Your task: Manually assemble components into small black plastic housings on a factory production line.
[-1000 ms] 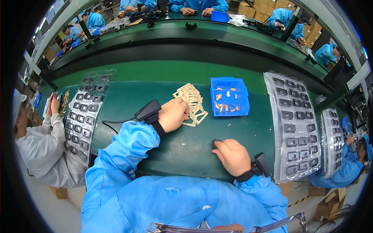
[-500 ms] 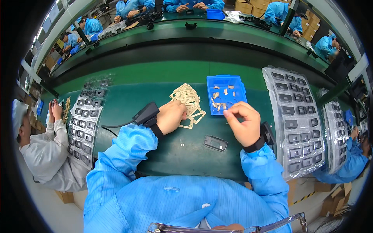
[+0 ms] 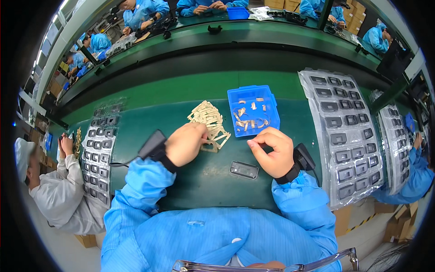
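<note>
My left hand (image 3: 185, 144) is closed at the near-left side of a loose pile of thin cream rectangular frames (image 3: 206, 113). Its fingertips pinch one such frame (image 3: 210, 147), which lies partly under the fingers. Just in front of the blue tray, my right hand (image 3: 274, 153) is closed, thumb and forefinger pressed together; whatever is between them, if anything, is too small to make out. Several curled tan strips (image 3: 247, 123) lie in the blue tray (image 3: 273, 100). A dark, shallow rectangular plastic part (image 3: 244, 170) rests on the green table between my hands.
Clear plastic trays of black parts stand to the right (image 3: 337, 136) and left (image 3: 100, 145). A co-worker in a pale coat (image 3: 61, 190) sits at the left, another in blue at the right. Across a green ledge (image 3: 190, 50), more people work at a far bench.
The whole view has shifted slightly. My left hand has drawn toward me from the pile with a frame at its fingertips. My right hand has come a little away from the tray's front edge.
</note>
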Demonstrator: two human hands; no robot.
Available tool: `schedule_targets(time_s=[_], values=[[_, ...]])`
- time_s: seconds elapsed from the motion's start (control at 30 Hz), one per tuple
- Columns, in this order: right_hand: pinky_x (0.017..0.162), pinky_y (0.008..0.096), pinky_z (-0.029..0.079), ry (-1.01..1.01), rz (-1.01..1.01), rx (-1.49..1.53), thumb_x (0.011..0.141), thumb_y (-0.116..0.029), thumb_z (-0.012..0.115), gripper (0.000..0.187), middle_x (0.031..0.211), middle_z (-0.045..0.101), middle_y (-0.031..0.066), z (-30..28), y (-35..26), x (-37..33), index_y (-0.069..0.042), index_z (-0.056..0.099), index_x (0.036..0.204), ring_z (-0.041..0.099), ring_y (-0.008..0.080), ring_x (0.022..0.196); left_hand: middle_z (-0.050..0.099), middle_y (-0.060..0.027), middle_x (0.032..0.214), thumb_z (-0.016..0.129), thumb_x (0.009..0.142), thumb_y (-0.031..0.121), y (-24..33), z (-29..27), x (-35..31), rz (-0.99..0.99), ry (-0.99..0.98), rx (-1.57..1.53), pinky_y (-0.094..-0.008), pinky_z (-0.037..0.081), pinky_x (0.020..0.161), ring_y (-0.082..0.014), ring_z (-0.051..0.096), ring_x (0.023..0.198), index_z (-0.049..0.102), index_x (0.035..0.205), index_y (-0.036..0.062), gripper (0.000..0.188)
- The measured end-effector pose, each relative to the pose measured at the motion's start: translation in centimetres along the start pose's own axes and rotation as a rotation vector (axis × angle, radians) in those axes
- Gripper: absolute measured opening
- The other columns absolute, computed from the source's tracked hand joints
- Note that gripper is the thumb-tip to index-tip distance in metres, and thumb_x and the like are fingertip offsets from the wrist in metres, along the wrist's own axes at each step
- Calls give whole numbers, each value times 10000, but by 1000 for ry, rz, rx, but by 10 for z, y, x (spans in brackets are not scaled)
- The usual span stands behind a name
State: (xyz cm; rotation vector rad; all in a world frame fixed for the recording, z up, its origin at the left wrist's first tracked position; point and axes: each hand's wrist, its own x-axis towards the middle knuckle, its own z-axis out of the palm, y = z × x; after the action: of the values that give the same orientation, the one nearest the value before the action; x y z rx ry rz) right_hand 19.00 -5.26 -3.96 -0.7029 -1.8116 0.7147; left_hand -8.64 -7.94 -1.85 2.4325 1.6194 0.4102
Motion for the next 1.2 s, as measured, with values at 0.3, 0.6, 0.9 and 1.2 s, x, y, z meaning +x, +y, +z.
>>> schedule_targets(time_s=[0.3,0.6,0.9,1.2], values=[[744,237,559,140,598,665,938,-67,686,326,1049,723,114,-7,-1,0,41,622,1239,708,171,925,625,-15,860,697,909,30,77,-10,55,-26,165,-762,-222,494,638,-61,604,762,566,938,21,135],[708,230,552,303,543,518,978,-43,608,175,975,728,98,-21,11,5,52,678,1107,688,122,826,682,-46,974,761,763,61,96,11,99,418,555,-59,-335,534,638,-236,663,878,703,946,87,193],[668,222,552,294,419,279,933,25,627,142,953,726,91,-13,13,0,82,698,1043,691,113,776,699,-78,954,777,747,54,92,24,91,508,563,-21,-336,569,660,-244,681,800,694,967,28,236],[653,235,560,271,344,98,927,16,637,119,910,713,97,-14,12,3,72,695,1014,709,140,770,660,-110,883,724,807,66,85,33,98,403,534,-108,-390,542,663,-283,654,786,649,924,27,145]])
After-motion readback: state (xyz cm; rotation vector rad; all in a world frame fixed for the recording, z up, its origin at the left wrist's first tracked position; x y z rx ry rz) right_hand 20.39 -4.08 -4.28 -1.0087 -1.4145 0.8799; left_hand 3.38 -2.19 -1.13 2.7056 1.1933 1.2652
